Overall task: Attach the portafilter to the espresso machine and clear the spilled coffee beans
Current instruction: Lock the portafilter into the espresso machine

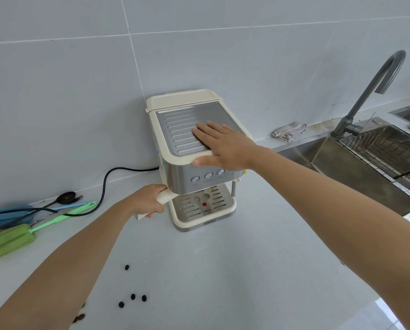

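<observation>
A cream and steel espresso machine [187, 182] stands against the tiled wall. My right hand [219, 145] lies flat on its ribbed top plate, fingers spread, thumb over the front edge. My left hand [149, 201] is closed around the cream portafilter handle [166, 196], which runs under the machine's front left corner; the portafilter's head is hidden beneath the machine. Several dark coffee beans [133, 297] lie scattered on the counter near me, and more beans [79, 317] show beside my left forearm.
Green and blue bottle brushes [11, 238] and a black spoon [67, 197] lie at the left, crossed by the machine's black power cord [105, 184]. A steel sink [356, 167] with a grey faucet [375, 86] is at the right, a crumpled cloth [288, 131] behind it.
</observation>
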`<action>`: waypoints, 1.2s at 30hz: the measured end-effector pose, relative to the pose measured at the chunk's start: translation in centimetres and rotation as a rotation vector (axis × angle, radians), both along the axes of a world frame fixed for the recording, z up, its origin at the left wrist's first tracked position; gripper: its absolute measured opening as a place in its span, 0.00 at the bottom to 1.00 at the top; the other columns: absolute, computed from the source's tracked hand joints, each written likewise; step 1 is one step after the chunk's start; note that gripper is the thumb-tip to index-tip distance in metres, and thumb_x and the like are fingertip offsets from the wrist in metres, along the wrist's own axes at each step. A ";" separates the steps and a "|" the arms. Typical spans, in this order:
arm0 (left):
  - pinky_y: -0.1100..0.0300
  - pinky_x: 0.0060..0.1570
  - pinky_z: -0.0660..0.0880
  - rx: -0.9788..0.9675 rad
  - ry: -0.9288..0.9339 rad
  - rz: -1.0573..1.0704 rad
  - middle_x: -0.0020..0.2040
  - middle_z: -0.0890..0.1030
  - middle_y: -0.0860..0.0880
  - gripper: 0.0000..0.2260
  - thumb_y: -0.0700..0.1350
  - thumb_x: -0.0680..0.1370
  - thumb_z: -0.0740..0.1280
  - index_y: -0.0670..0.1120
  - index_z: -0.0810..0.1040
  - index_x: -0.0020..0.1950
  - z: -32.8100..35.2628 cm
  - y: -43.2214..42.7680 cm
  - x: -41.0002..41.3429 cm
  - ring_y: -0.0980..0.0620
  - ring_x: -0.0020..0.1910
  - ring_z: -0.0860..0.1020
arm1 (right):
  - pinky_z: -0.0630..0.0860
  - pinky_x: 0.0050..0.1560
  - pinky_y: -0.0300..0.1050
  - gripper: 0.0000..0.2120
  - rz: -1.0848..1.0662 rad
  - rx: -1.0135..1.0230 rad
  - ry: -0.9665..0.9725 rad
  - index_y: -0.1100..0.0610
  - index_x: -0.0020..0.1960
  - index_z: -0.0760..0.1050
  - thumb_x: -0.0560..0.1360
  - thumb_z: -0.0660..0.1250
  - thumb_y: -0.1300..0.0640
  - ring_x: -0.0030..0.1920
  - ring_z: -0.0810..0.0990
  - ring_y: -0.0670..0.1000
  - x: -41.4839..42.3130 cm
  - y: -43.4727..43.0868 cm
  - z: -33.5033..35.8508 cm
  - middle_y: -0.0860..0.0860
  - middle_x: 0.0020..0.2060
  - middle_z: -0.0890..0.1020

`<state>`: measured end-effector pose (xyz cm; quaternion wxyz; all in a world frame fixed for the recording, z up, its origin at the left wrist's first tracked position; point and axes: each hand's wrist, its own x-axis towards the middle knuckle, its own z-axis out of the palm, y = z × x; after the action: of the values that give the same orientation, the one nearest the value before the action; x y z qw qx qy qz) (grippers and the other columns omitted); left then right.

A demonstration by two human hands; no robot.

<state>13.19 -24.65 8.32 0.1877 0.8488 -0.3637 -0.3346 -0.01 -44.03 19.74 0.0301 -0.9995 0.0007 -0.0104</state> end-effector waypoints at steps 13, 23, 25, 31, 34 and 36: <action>0.63 0.23 0.69 -0.019 -0.072 0.058 0.44 0.73 0.46 0.20 0.34 0.68 0.66 0.44 0.72 0.60 -0.2 0.4 -1.0 0.53 0.25 0.71 | 0.48 0.71 0.49 0.36 0.057 -0.017 -0.010 0.56 0.74 0.49 0.74 0.52 0.36 0.73 0.52 0.54 0.5 -0.1 -0.1 0.52 0.74 0.55; 0.62 0.24 0.70 -0.009 -0.108 0.069 0.44 0.74 0.46 0.21 0.34 0.68 0.65 0.44 0.72 0.61 0.0 0.1 -1.2 0.51 0.24 0.72 | 0.44 0.73 0.50 0.37 0.006 -0.008 0.023 0.54 0.74 0.46 0.73 0.50 0.34 0.75 0.47 0.53 0.3 -0.3 -0.4 0.51 0.76 0.50; 0.60 0.26 0.72 -0.020 -0.110 0.096 0.44 0.74 0.45 0.21 0.34 0.68 0.65 0.43 0.72 0.60 -0.2 0.1 -1.7 0.50 0.25 0.72 | 0.44 0.73 0.50 0.37 0.012 -0.009 0.026 0.53 0.74 0.46 0.73 0.49 0.34 0.75 0.46 0.53 0.3 -0.4 -0.4 0.51 0.76 0.50; 0.61 0.28 0.71 -0.032 -0.116 0.178 0.36 0.73 0.52 0.18 0.35 0.68 0.64 0.47 0.72 0.57 -0.6 0.1 -3.3 0.49 0.24 0.73 | 0.45 0.73 0.51 0.37 0.034 -0.013 0.018 0.53 0.74 0.46 0.73 0.49 0.33 0.75 0.46 0.53 0.5 -0.6 -0.5 0.51 0.76 0.51; 0.63 0.25 0.69 -0.037 -0.065 0.190 0.36 0.72 0.52 0.17 0.34 0.68 0.64 0.47 0.72 0.54 -0.6 0.0 -3.9 0.50 0.23 0.72 | 0.46 0.73 0.52 0.37 0.042 -0.024 0.001 0.54 0.74 0.48 0.73 0.48 0.33 0.75 0.48 0.53 0.5 -0.7 -0.6 0.51 0.75 0.52; 0.64 0.25 0.67 -0.042 -0.022 0.198 0.36 0.71 0.51 0.14 0.34 0.68 0.65 0.47 0.71 0.50 -0.6 0.0 -4.0 0.51 0.22 0.72 | 0.47 0.73 0.52 0.37 0.042 -0.026 -0.002 0.54 0.73 0.48 0.72 0.48 0.33 0.75 0.48 0.54 0.5 -0.7 -0.5 0.52 0.75 0.52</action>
<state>9.16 -24.61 7.72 0.2338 0.8799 -0.2872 -0.2975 0.52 -44.73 19.22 0.0173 -0.9996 -0.0206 -0.0110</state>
